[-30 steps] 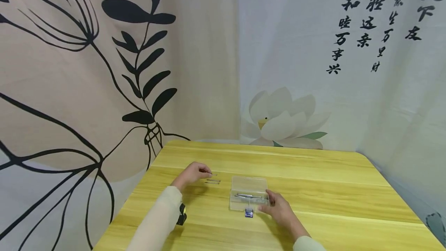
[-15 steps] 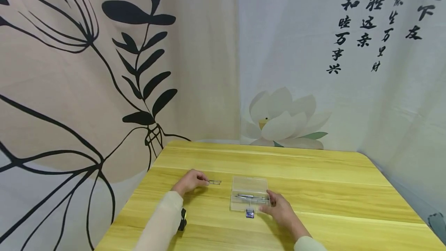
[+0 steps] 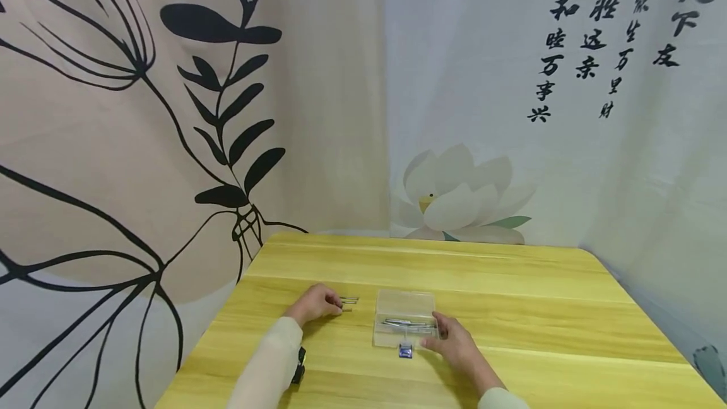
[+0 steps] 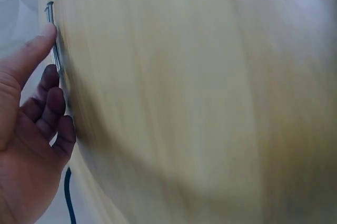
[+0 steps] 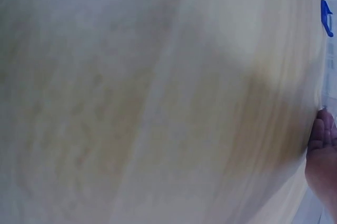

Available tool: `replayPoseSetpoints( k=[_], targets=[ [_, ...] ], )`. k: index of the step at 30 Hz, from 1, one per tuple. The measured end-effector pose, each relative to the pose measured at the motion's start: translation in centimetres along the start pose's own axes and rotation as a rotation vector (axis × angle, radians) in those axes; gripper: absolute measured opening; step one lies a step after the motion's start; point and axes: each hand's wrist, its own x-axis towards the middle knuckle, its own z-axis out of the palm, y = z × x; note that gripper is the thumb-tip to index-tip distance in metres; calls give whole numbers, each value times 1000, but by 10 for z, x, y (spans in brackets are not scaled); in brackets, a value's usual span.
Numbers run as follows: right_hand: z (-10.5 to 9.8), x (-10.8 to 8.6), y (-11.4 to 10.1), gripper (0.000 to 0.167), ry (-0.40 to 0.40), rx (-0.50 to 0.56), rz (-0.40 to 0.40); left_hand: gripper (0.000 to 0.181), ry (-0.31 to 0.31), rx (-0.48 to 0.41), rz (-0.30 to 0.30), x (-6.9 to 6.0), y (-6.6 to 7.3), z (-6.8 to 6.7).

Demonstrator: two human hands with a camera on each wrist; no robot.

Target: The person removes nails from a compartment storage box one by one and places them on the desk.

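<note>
Near the left of the table, my left hand [image 3: 315, 303] pinches a thin metal nail [image 3: 347, 310] by one end, its tip sticking out to the right. Seen from the left wrist, the thumb and fingertips of the left hand [image 4: 31, 108] lie along a shiny nail with a small head [image 4: 50, 6]. Just beyond the fingertips, a pair of similar nails [image 3: 350, 299] lies on the wood. My right hand [image 3: 454, 343] grips the right side of an open clear plastic box [image 3: 389, 338]. Several metal nails [image 3: 404, 322] lie inside. A blue latch [image 3: 405, 351] hangs at its front.
The box's clear lid [image 3: 406, 302] is folded back onto the yellow wooden table [image 3: 545, 333]. Behind the table hangs a printed curtain [image 3: 335, 112]. A black device [image 3: 299, 365] sits at the left sleeve.
The left hand has come nearer to me, from beyond the pair of nails to the near side of them. The right hand stays on the box.
</note>
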Motion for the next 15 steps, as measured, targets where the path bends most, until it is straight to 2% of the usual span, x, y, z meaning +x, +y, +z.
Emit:
replayPoseSetpoints(
  k=[7,12,15],
  targets=[
    [1,0,0,81,-11,10,-5,3,26,60,-46,-9,-6,-10],
    [1,1,2,82,-9,14,-4,6,35,84,-69,-8,-5,-11],
    [1,1,3,83,-7,20,-11,5,44,110,-59,-4,-1,-8]
  ],
)
